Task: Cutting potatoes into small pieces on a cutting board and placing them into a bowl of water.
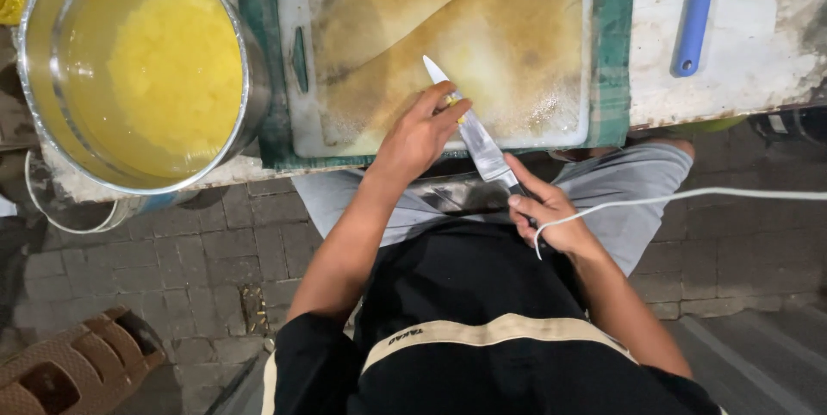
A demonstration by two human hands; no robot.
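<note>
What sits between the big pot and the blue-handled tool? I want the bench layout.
In the head view, a stained white cutting board on a green cloth lies between the pot and the tool.
</note>
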